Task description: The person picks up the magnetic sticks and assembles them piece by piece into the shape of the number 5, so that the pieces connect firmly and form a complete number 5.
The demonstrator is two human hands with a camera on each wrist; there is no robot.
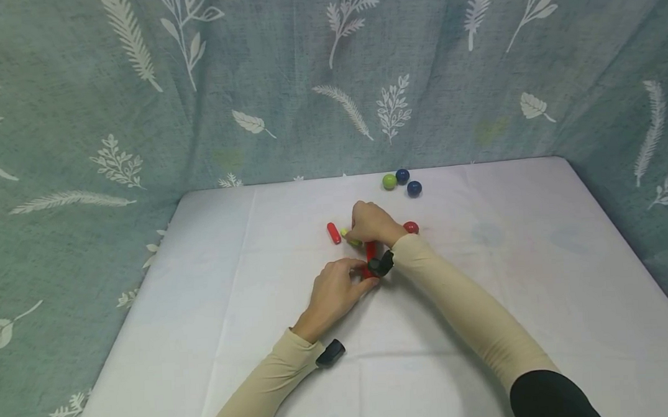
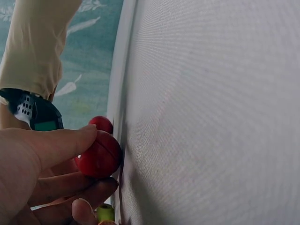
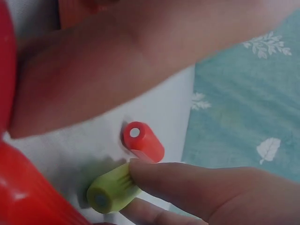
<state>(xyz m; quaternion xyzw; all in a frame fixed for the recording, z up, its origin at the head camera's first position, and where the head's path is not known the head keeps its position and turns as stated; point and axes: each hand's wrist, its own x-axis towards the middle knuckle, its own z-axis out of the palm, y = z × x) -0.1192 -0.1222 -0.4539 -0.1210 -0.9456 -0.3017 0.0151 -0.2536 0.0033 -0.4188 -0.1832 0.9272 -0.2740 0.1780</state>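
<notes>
Pinching a grooved red ball (image 2: 99,157) between thumb and fingers, the person's left hand (image 1: 337,289) works low over a white-covered table (image 1: 539,299); a ribbed red rod (image 1: 371,250) runs from near that ball toward the right hand (image 1: 374,224), though whether rod and ball are joined cannot be told, since a black wrist camera (image 1: 381,264) on the right arm covers part of them in the head view.

The right hand grips a yellow-green rod (image 3: 112,190), its thumb and a finger closed on the far end; the near end shows a small grey disc. Just beside it a loose red rod (image 3: 145,143) lies on the cloth, a pale disc set in its end; in the head view this rod sits left of the right hand.

A second red ball (image 1: 411,227) rests just right of the right wrist; farther back, near the table's far edge, a green ball (image 1: 389,182) and two dark blue balls (image 1: 414,189) lie close together. Beige sleeves (image 1: 461,308) cover both forearms; a blue-green curtain (image 1: 283,80) printed with white leaves hangs behind the table.
</notes>
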